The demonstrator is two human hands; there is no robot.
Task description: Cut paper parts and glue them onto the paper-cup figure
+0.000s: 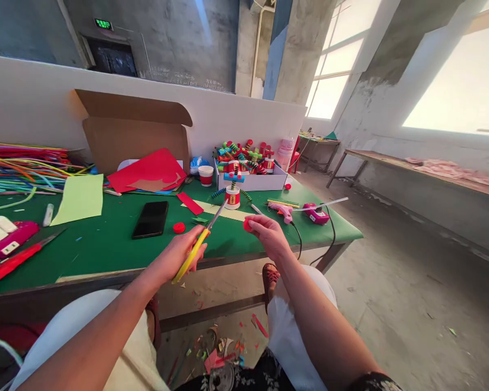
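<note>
Yellow-handled scissors [193, 254] are in my left hand [183, 250], their blades pointing up and away over the table's front edge. My right hand [269, 233] pinches a small red piece [248, 225] between thumb and fingers. Beyond both hands stands a small figure built on a red-and-white paper cup [232, 197], with coiled green arms and a blue crosspiece on top. A red bottle cap [179, 228] lies to the left, beside a black phone [150, 219]. Red [190, 203] and green paper scraps are near the figure.
A white box [250, 182] holds several similar figures. Right of my hands lie a pink glue gun [284, 210] and a purple power strip [315, 214] with cables. Pipe cleaners [24, 168], red paper [149, 171] and a red-handled tool [14, 266] occupy the left. Scraps litter the floor.
</note>
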